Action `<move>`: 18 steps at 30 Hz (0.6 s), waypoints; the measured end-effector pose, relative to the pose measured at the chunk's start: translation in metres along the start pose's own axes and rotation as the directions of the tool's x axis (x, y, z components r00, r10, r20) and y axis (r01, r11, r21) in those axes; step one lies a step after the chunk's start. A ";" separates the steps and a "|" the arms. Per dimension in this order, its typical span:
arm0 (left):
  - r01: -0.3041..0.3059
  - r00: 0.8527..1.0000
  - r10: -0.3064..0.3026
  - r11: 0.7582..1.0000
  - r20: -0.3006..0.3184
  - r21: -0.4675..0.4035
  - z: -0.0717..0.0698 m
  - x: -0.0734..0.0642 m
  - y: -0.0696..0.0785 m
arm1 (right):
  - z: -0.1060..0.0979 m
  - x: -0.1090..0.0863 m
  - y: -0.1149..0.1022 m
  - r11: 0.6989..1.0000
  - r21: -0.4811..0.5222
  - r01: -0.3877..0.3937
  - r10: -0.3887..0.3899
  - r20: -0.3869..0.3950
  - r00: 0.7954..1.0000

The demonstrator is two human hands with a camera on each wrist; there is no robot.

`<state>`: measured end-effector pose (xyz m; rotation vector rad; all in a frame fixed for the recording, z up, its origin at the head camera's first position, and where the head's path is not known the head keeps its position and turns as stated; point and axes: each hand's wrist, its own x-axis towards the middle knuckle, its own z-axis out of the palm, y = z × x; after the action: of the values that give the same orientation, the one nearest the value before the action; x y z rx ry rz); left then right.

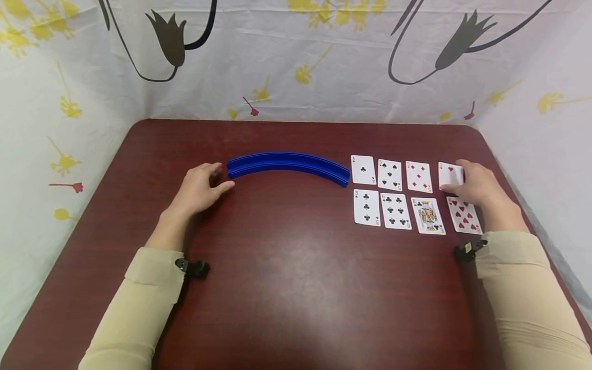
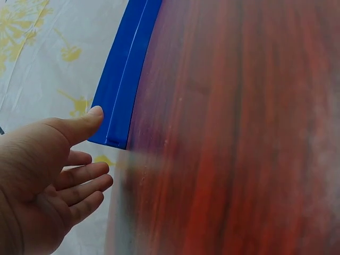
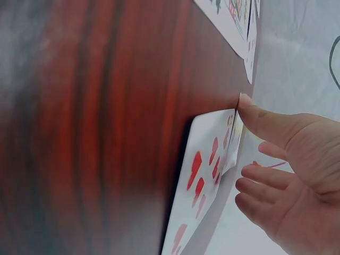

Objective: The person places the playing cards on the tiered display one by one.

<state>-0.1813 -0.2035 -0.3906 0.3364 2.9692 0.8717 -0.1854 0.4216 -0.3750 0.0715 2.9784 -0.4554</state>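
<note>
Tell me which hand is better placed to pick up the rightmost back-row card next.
The right hand, I'd judge: its thumb is at the near edge of that heart card. The left hand is well away, beside the left end of the blue rack.

a reddish-brown table [image 1: 300, 282] bears a curved blue rack [image 1: 287, 161] and playing cards [image 1: 419, 178].

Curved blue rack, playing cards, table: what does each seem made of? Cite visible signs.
Curved blue rack: probably smooth plastic; uniform colour, crisp edges.
Playing cards: likely coated paper; thin, smooth, printed faces.
Table: wood or laminate, semi-gloss; streaky grain, soft reflections.
</note>
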 end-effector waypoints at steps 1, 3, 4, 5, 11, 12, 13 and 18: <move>0.005 1.000 -0.005 1.000 0.001 -0.001 0.000 0.000 0.000 | 0.000 0.000 0.001 1.000 0.000 -0.006 0.006 0.010 1.000; 0.011 1.000 -0.011 1.000 0.002 -0.002 0.000 0.000 -0.001 | -0.001 0.000 0.002 1.000 -0.005 -0.017 0.017 0.029 0.999; 0.014 1.000 -0.014 1.000 0.003 -0.004 0.000 0.000 -0.001 | -0.001 0.001 0.003 1.000 -0.008 -0.019 0.019 0.037 0.999; 0.015 1.000 -0.015 1.000 0.003 -0.006 0.001 0.000 -0.001 | -0.001 0.001 0.003 1.000 -0.009 -0.023 0.023 0.045 0.999; 0.019 1.000 -0.019 1.000 0.002 -0.012 0.001 0.001 0.000 | -0.003 0.005 0.007 1.000 -0.006 -0.019 0.020 0.090 0.996; 0.019 1.000 -0.019 1.000 0.001 -0.013 0.001 0.002 0.000 | -0.003 0.005 0.007 1.000 -0.006 -0.020 0.021 0.102 0.995; 0.019 1.000 -0.019 1.000 0.000 -0.014 0.001 0.002 0.001 | -0.004 0.005 0.007 1.000 -0.008 -0.021 0.022 0.113 0.993; 0.029 1.000 -0.029 0.999 0.004 -0.026 0.001 0.002 0.002 | -0.006 0.006 0.010 1.000 -0.027 -0.009 0.013 0.162 0.987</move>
<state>-0.1827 -0.2012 -0.3900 0.2933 2.9491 0.9048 -0.1917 0.4328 -0.3728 0.0455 2.8225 -0.4001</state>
